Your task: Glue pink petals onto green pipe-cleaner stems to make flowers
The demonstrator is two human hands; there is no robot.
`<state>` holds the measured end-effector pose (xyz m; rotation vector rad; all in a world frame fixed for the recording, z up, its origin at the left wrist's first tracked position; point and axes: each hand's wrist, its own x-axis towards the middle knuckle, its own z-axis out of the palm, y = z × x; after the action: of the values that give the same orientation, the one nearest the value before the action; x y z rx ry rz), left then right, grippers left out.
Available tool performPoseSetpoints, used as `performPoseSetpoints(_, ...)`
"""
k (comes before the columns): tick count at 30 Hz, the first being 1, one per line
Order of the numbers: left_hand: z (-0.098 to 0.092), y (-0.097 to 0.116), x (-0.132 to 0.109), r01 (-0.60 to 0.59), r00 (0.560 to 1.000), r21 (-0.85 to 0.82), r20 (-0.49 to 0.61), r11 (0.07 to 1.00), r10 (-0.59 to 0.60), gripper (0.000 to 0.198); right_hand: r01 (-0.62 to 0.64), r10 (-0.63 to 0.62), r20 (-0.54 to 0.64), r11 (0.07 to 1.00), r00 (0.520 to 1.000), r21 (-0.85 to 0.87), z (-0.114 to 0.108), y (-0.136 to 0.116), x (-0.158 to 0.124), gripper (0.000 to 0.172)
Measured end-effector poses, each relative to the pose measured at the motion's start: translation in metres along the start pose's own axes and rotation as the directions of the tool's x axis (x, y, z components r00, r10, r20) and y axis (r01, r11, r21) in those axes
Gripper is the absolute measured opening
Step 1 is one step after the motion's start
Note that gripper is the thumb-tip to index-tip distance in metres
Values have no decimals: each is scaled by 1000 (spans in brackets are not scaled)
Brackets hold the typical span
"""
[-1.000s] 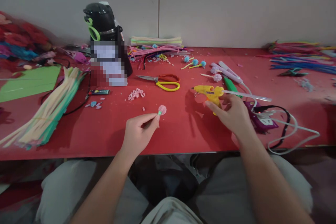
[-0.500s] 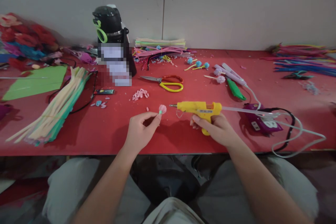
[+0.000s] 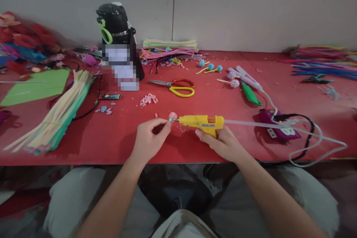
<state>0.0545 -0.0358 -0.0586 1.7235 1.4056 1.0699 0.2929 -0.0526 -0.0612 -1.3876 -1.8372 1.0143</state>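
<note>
Between thumb and forefinger my left hand (image 3: 152,135) pinches a small pink ball-shaped flower (image 3: 173,115) with a bit of green at its base. My right hand (image 3: 223,142) is wrapped round the handle of a yellow hot glue gun (image 3: 202,122). Its metal nozzle points left and meets the flower's base, close to my left fingertips; whether it touches is too small to tell. A clear glue stick (image 3: 245,123) juts from the gun's back. Just beyond my left hand lies a little heap of short pink pieces (image 3: 148,99).
Scissors (image 3: 178,87) with red and yellow handles lie past the hands. Left are a pipe cleaner bundle (image 3: 58,115), a lighter (image 3: 110,97) and a tall black bottle (image 3: 119,37). On the right, a purple power box (image 3: 276,132) sits among cables. Finished blue pompom stems (image 3: 210,67) lie behind.
My right hand has brought the glue gun left and slightly down, so its nozzle now reaches the pink flower's base. My left hand has stayed nearly still.
</note>
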Motion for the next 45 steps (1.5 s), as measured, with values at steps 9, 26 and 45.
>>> performPoseSetpoints(9,1,0,1,10,1000,5,1,1000,-10,20,22,-23,-12,999,1000,-29,2,0,0,31)
performPoseSetpoints(26,1,-3,1,24,1000,22,-7,999,-24,20,76,-77,-32,997,997,-17,3,1,1,29)
performPoseSetpoints(45,-44,-12,16,84,988,110,-139,990,-68,24,-191,44,-463,942,885,-277,-51,37,25,41)
